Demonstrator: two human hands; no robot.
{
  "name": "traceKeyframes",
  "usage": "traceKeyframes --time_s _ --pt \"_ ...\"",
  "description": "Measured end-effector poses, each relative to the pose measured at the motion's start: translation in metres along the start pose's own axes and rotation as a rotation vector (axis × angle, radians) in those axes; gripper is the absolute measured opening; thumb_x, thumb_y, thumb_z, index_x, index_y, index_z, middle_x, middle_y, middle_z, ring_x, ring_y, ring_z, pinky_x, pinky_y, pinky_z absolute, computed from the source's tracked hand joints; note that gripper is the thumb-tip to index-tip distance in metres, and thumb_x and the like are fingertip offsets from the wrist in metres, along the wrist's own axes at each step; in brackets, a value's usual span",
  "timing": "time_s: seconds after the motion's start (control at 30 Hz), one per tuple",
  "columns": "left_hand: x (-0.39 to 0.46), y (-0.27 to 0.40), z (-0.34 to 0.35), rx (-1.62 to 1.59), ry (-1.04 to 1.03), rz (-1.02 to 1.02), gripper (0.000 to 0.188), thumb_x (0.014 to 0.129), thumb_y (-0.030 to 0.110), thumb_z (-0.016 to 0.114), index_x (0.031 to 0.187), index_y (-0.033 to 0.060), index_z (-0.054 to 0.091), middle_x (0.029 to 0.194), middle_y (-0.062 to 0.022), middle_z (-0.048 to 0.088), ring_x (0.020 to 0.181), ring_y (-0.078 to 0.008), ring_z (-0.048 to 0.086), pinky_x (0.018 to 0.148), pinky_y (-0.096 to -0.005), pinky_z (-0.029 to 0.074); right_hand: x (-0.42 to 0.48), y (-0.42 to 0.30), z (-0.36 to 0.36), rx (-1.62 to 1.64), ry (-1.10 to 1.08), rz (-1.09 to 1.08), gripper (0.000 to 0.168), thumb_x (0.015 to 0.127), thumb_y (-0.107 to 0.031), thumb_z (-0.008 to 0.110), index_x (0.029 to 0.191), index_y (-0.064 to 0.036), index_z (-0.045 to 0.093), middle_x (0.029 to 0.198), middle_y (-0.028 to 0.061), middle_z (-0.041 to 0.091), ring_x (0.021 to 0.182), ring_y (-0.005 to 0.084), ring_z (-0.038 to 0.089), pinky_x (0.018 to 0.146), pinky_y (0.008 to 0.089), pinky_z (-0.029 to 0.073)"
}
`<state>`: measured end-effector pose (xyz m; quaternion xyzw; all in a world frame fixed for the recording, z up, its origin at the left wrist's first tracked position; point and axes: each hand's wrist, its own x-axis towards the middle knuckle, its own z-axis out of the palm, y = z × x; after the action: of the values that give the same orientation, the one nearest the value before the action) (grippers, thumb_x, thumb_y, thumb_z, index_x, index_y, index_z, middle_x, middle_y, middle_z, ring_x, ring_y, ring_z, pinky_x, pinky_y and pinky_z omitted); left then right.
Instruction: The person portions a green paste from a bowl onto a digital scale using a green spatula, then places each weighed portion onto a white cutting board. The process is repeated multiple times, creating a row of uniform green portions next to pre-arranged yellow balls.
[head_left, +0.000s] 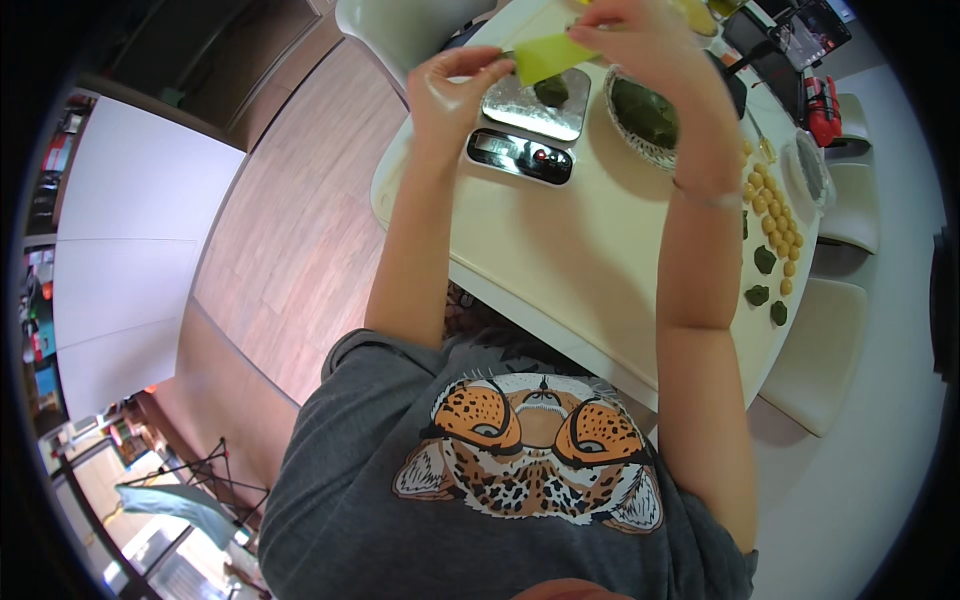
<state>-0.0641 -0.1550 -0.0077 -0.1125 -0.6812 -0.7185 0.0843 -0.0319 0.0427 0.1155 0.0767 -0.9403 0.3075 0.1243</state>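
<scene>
My right hand holds a flat yellow-green scraper above a digital kitchen scale. The thumb and forefinger of my left hand pinch the scraper's left edge, where a small dark bit shows between the fingertips. Below the scraper, a lump of dark green dough rests on the scale's metal plate. To the right stands a patterned bowl holding a larger dark green dough mass; my right forearm hides part of it.
Several yellow balls and dark green dough pieces lie along the right side of the cream table mat. Near them are a clear round container and a red bottle-like object. White chairs flank the table.
</scene>
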Motion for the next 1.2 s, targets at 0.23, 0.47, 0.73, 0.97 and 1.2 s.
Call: traceKeyframes --time_s 0.23,0.47,0.73,0.97,1.2 --pt "-0.008 0.013 -0.022 -0.288 0.102 -0.175 0.026 0.08 0.021 0.082 0.103 0.0113 0.076 0.097 0.0022 0.073 0.095 -0.009 0.06 0.088 -0.0271 0.036 -0.096 0.04 -0.041 0.27 0.274 0.352 0.023 0.085 -0.024 0.074 0.094 -0.002 0.074 0.069 -0.0017 0.064 0.06 0.0048 0.056 0.054 0.0206 0.044" --pt "-0.016 0.014 -0.01 -0.311 0.114 -0.222 0.024 0.081 0.013 0.08 0.102 0.0039 0.074 0.096 -0.0033 0.072 0.091 -0.0116 0.063 0.085 -0.0253 0.044 -0.103 0.051 -0.042 0.35 0.247 0.37 0.022 0.086 -0.023 0.074 0.094 -0.002 0.074 0.07 -0.0025 0.064 0.06 0.0036 0.054 0.053 0.0198 0.043" --pt "-0.021 0.015 0.005 -0.308 0.03 -0.162 0.024 0.081 0.011 0.08 0.102 0.0017 0.074 0.095 -0.0034 0.072 0.091 -0.0118 0.064 0.084 -0.0253 0.046 -0.108 0.06 -0.048 0.342 0.278 0.388 0.024 0.085 -0.025 0.075 0.095 -0.003 0.074 0.072 -0.0018 0.065 0.061 0.0043 0.056 0.053 0.02 0.043" --pt "-0.025 0.021 0.09 0.392 -0.077 0.416 0.018 0.073 0.017 0.084 0.088 0.011 0.078 0.083 -0.0023 0.072 0.078 -0.0141 0.061 0.076 -0.03 0.047 -0.14 0.079 -0.075 0.35 0.503 0.497 0.026 0.084 -0.025 0.077 0.096 -0.002 0.074 0.074 0.0004 0.066 0.061 0.0045 0.057 0.052 0.0188 0.042" --pt "-0.002 -0.011 0.164 0.741 -0.213 0.812 0.019 0.069 0.037 0.083 0.081 0.0225 0.079 0.091 0.0067 0.071 0.1 -0.02 0.054 0.088 -0.0422 0.035 -0.151 0.09 -0.086 0.355 0.585 0.499 0.023 0.085 -0.022 0.076 0.094 -0.001 0.074 0.072 -0.0004 0.065 0.058 0.0046 0.055 0.051 0.0191 0.043"
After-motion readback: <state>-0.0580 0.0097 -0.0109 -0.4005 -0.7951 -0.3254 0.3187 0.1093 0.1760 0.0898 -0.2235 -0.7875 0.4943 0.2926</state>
